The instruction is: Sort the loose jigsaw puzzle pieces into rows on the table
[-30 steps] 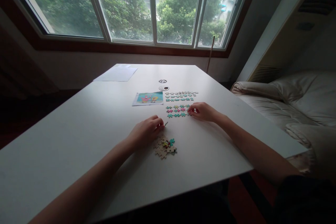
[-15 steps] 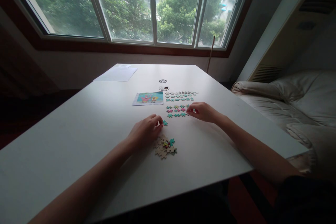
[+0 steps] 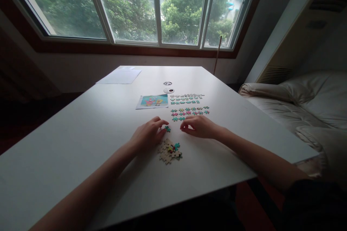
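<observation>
Jigsaw pieces arranged and handled on a white table (image 3: 67, 140). A teal puzzle piece (image 3: 167, 129) is met at the fingertips of the left hand (image 3: 148, 130), its thumb and index finger being bent about it; whether the piece is pinched or only touched cannot be told. The right hand (image 3: 201, 126) is held just across from it, its fingers curled and its fingertips drawn close to the thumb; whether they are pressed together cannot be told. Nearer the body than both hands, a loose pile (image 3: 169, 153) is formed, mostly of pieces turned tan side up. Just beyond the right hand, a nearer group of rows (image 3: 187, 113) is laid out, its closest row being partly covered by that hand; a farther group of rows (image 3: 185, 99) is placed behind. Beyond the left hand, a picture sheet (image 3: 153, 101) is laid flat.
</observation>
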### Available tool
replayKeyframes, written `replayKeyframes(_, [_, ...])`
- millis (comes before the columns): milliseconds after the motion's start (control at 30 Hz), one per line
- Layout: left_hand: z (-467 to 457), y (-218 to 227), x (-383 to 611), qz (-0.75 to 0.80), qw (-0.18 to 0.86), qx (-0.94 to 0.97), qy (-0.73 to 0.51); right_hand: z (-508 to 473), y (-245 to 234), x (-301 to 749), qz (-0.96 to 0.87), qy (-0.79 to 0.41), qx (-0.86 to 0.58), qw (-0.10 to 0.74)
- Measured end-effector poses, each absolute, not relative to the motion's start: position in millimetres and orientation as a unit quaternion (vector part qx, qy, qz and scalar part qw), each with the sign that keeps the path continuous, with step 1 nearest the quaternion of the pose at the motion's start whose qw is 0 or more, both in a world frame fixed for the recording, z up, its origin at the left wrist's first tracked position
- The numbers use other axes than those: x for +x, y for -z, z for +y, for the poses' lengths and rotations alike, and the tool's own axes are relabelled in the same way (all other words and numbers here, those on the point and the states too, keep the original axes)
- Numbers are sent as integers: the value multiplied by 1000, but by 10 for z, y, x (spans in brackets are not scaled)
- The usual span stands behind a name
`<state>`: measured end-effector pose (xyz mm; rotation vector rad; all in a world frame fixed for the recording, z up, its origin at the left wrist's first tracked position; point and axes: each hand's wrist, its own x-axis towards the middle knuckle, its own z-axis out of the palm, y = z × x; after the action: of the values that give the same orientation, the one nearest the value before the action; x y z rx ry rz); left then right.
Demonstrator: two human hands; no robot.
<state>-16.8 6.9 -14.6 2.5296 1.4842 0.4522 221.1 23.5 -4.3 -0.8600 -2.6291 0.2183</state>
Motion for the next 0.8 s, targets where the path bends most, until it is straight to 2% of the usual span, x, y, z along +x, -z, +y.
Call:
replayKeyframes(433, [68,101,-143,497,123,849,-131,169,139,2068,-922,-90,-325,189])
replayKeyframes(800, [87,115,-165,481,175,839,-184,169,164,2053,-915,-104,-337,196])
